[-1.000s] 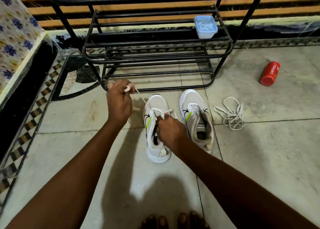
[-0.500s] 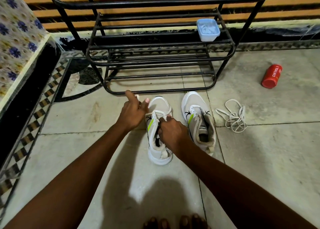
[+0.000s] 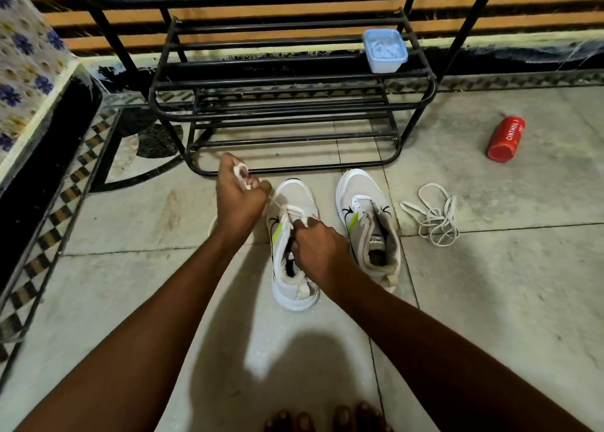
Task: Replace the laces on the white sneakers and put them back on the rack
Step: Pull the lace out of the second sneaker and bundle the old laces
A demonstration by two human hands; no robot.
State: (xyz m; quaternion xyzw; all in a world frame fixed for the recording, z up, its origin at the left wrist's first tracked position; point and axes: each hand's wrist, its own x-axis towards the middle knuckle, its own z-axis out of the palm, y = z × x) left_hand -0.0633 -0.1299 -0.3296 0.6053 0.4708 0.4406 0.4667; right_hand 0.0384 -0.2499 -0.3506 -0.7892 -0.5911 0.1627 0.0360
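Note:
Two white sneakers stand side by side on the tiled floor, toes toward the black metal shoe rack (image 3: 287,114). The left sneaker (image 3: 295,203) has a white lace (image 3: 287,208) crossing its lowest eyelets. My left hand (image 3: 237,199) grips one end of that lace, pulled up and to the left of the shoe. My right hand (image 3: 318,245) pinches the lace over the shoe's tongue and hides most of the opening. The right sneaker (image 3: 362,212) has no lace in its upper eyelets. A loose white lace (image 3: 433,217) lies tangled on the floor to its right.
A light blue plastic tub (image 3: 385,50) sits on the rack's middle shelf at the right. A red can (image 3: 506,139) lies on the floor at the far right. A patterned cloth (image 3: 23,62) covers a ledge at the left. My toes (image 3: 327,420) show at the bottom edge.
My left hand dropped to the shoe half a second ago, then took the lace end and drew it up and left again. My right hand stayed on the left sneaker's tongue.

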